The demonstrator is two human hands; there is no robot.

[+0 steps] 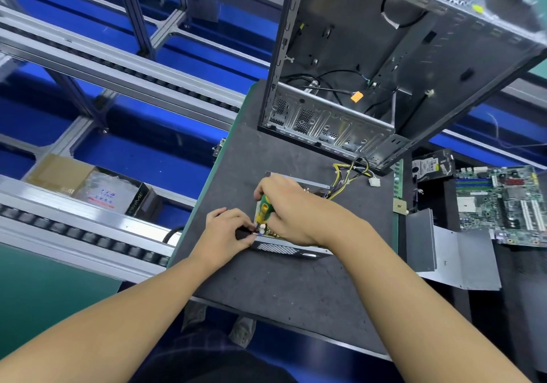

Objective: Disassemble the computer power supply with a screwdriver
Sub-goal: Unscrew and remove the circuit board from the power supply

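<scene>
On the mat, at the power supply.
Grips screwdriver in right hand; pinches its near corner with left hand.

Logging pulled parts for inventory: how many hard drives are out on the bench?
1. The hard drive lies right of the computer case, just beyond the motherboard. More could be hidden behind the case or out of frame.

Power supply: centre of frame, on grey mat.
Right hand: grips green-yellow screwdriver, tip down.
Left hand: pinches power supply's left corner.
Computer case: upper right.
Motherboard: right edge.
</scene>
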